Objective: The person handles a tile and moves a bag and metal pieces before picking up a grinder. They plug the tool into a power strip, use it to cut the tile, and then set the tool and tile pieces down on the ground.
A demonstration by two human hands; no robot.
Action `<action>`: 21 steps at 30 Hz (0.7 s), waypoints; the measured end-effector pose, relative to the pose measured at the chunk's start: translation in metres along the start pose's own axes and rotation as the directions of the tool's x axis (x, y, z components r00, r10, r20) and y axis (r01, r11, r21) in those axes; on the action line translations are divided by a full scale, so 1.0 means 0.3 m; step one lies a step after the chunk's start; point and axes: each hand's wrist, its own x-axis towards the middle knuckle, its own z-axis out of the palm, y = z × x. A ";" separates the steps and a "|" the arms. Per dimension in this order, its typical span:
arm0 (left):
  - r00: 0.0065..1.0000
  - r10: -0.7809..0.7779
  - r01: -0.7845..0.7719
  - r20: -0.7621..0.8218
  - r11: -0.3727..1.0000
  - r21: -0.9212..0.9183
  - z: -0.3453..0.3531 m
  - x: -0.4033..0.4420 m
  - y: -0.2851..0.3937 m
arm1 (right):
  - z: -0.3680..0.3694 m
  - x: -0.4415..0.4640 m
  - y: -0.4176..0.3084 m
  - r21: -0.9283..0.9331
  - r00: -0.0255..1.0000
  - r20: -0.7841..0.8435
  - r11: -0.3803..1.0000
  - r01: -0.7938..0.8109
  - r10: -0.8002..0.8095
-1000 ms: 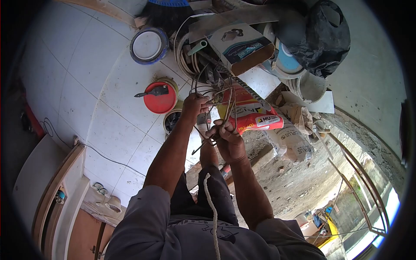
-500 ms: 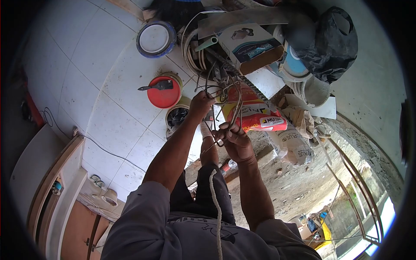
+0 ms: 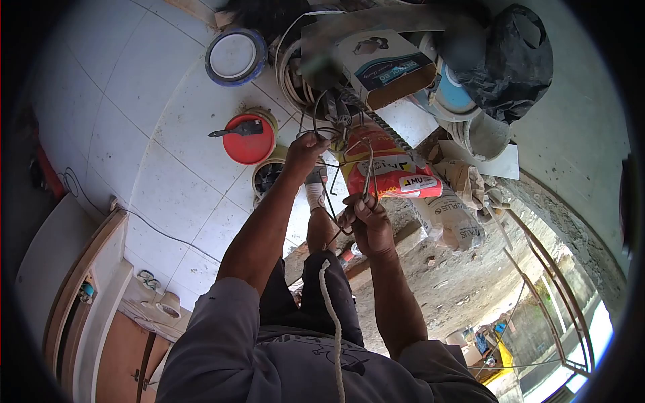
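2 hands are at work on a bundle of bent wires point(image 3: 369, 164), raised in front of the person's legs, between the tiled floor point(image 3: 181, 114) and a red-and-yellow bag point(image 3: 393, 180). Both grips look made: the wires are lifted clear and already shaped into loops and angles. They cross one another, though, and appear neither sorted nor separated, so by that reading the handling is partway through. Whether any wire is hooked to another, or caught on the clutter behind, is too small to tell.

The left hand point(image 3: 309, 149) is the farther of the 2, its fingers curled closed around the wires near the upper loops, knuckles uppermost. The right hand point(image 3: 368, 225) sits nearer the body, thumb and fingers pinched together on the lower lengths, with wire rising past the fingertips in front of the bag. Neither is spread open.

Both arms reach forward from the grey sleeves, the left nearly straight, the right more bent at the elbow. Left of the left hand, a brush point(image 3: 250, 126) lies across a red lid point(image 3: 240, 146), untouched.
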 end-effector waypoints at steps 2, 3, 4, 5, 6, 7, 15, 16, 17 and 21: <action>0.999 0.010 -0.013 -0.049 0.998 -0.057 0.010 0.013 -0.034 | -0.002 -0.035 -0.002 -0.023 1.000 -0.025 1.000 0.018 -0.018; 0.995 0.017 -0.028 -0.102 0.993 -0.113 0.013 0.015 -0.044 | -0.001 -0.058 -0.007 -0.021 0.999 -0.026 1.000 0.021 -0.021; 0.995 0.021 -0.031 -0.097 0.993 -0.111 -0.002 0.033 -0.088 | 0.003 -0.086 -0.018 -0.001 0.999 -0.019 1.000 0.031 -0.031; 0.984 0.025 -0.027 -0.175 1.000 -0.007 -0.032 0.061 -0.154 | 0.007 -0.116 -0.030 0.018 0.999 -0.015 0.999 0.044 -0.043; 0.968 0.038 -0.015 -0.250 0.995 0.095 -0.049 0.075 -0.187 | 0.012 -0.150 -0.039 0.022 0.999 -0.003 0.998 0.053 -0.053; 0.970 0.043 -0.021 -0.240 0.995 0.093 -0.050 0.058 -0.165 | 0.024 -0.188 -0.055 0.019 0.998 -0.007 0.998 0.063 -0.063; 0.825 -0.001 -0.499 0.565 0.470 0.728 -0.005 -0.214 -0.350 | 0.142 -0.473 -0.094 0.198 0.983 0.117 0.973 0.118 -0.143; 0.822 -0.038 -0.477 0.568 0.499 0.724 -0.008 -0.270 -0.346 | 0.146 -0.496 -0.103 0.168 0.986 0.048 0.975 0.148 -0.158; 0.818 -0.077 -0.454 0.570 0.523 0.722 -0.022 -0.321 -0.335 | 0.150 -0.518 -0.110 0.139 0.984 -0.019 0.974 0.176 -0.175; 0.882 -0.191 -0.043 0.431 0.878 0.476 -0.161 -0.567 -0.113 | 0.113 -0.556 -0.062 -0.110 0.939 -0.225 0.964 0.242 -0.261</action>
